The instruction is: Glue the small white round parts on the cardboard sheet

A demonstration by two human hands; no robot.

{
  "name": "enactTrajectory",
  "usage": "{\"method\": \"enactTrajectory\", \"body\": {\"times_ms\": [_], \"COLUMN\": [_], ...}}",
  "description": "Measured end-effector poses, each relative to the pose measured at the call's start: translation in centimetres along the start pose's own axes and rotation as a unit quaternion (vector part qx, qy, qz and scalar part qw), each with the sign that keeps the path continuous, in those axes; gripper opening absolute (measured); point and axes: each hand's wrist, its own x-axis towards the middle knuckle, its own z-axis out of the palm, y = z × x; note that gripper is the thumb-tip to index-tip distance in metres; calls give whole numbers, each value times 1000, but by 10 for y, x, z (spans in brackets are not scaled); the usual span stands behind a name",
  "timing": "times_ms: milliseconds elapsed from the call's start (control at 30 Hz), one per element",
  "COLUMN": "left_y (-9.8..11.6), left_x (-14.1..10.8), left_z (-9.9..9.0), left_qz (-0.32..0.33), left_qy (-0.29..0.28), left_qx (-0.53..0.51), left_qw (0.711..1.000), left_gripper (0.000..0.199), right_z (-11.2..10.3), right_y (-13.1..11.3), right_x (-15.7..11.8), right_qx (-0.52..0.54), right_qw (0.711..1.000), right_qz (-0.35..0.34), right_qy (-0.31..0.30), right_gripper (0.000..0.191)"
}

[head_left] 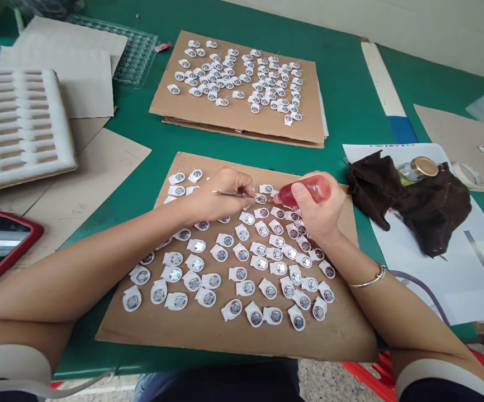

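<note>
My left hand [225, 192] is closed in a pinch on thin metal tweezers [236, 194], whose tips reach a small round silver piece on a white tab [261, 199]. In my right hand [319, 209] is a soft red squeeze bottle [309, 191], tilted so its nozzle points left at that same piece. Many similar silver discs on white tabs [259, 263] lie spread over a cardboard sheet [208, 340] beneath both hands. Some of them are hidden behind my left hand and forearm.
Behind stands another cardboard sheet [162, 103] covered with similar pieces. At left are a white slotted tray [63, 125], a red-cased phone [32, 229] and a clear plastic tray [135, 56]. To the right lie dark brown cloth [432, 212], a gold-lidded jar [424, 166] and white paper [455, 290].
</note>
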Motion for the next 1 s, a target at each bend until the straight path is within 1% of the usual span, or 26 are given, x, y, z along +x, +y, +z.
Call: {"method": "enactTrajectory", "body": {"times_ms": [233,433,700,1000], "left_y": [1,-3,-10,-4], "left_x": [0,0,1,0], "left_z": [0,2,3,0], "left_qz": [-1,11,33,32], "left_qy": [-4,3,15,-1], "left_qx": [3,-2,-2,9], "left_qw": [1000,1000,999,999], "left_gripper": [11,12,11,10], "right_z": [0,0,0,0], "right_y": [-1,-1,-1,0], "right_x": [1,2,1,2], "right_qx": [2,-2,-8,-10], "right_qw": [1000,1000,1000,999], "right_qz": [-1,-2,24,33], "right_qy": [5,13,6,4], "right_gripper": [27,27,28,29]}}
